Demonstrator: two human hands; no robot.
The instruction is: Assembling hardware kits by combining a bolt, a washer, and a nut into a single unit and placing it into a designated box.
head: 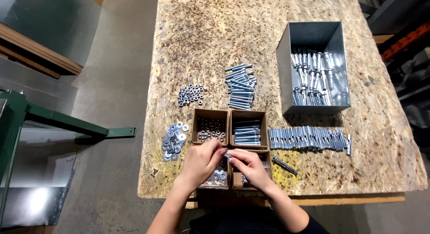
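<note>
- Both hands meet over the near row of small cardboard boxes at the table's [188, 45] front edge.
- Left hand [202, 161]: fingers curled, tips pinched on the left end of a small bolt [228, 156]. Whether a nut or washer sits under the fingertips, can't tell.
- Right hand [251, 166]: fingers folded, pinching the same bolt from the right.
- Bolt: only a short silver stretch shows between the two sets of fingertips. Long axis roughly left-right across the view, slightly tilted. Head end hidden, so pointing direction unclear.
- Bolt sits above the seam between the washer box [217, 176] and the near-right box [237, 178].
- Far row: nut box [210, 128] on the left, bolt box [247, 131] on the right, bolts inside lying left-right.
- Loose on the table: washer pile [174, 140] left of the boxes, nut pile [191, 94] and bolt stack [241, 87] beyond them.
- Right of the boxes: row of anchor bolts [308, 138] side by side, axes running near-far; one single anchor [284, 165] lies diagonally just beside the right hand.
- Grey metal bin [309, 36] at far right holds more anchors.
</note>
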